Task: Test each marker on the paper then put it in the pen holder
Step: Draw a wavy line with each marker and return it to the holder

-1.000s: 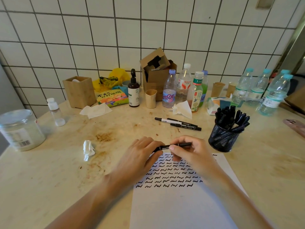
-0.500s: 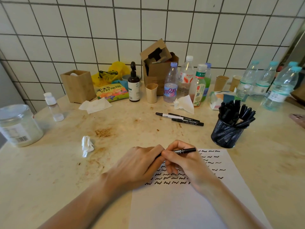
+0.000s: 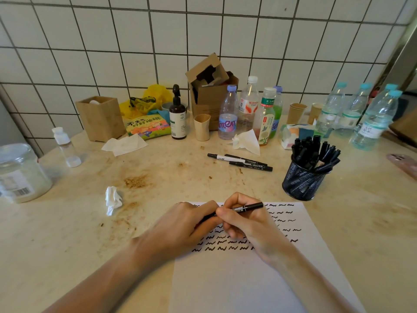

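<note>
A black marker (image 3: 244, 208) lies level over the white paper (image 3: 237, 283), held by both hands. My right hand (image 3: 246, 224) pinches its barrel near the middle. My left hand (image 3: 187, 224) grips its left end, which is hidden under the fingers. The paper's upper part carries several rows of black squiggles. A black mesh pen holder (image 3: 302, 184) full of black markers stands to the right beyond the paper. Three loose markers (image 3: 241, 161) lie on the table behind the paper.
A crumpled tissue (image 3: 112, 199) lies left of the paper. Bottles (image 3: 228, 116), paper cups, a cardboard box (image 3: 209, 86), a wooden box (image 3: 101, 118) and a spray bottle line the tiled wall. A plastic jar (image 3: 20, 172) stands far left. A phone (image 3: 404, 162) lies at the right edge.
Both hands have stayed together on the marker over the paper; the marker now tilts up to the right a little. The view has dipped, so the table's items sit higher.
</note>
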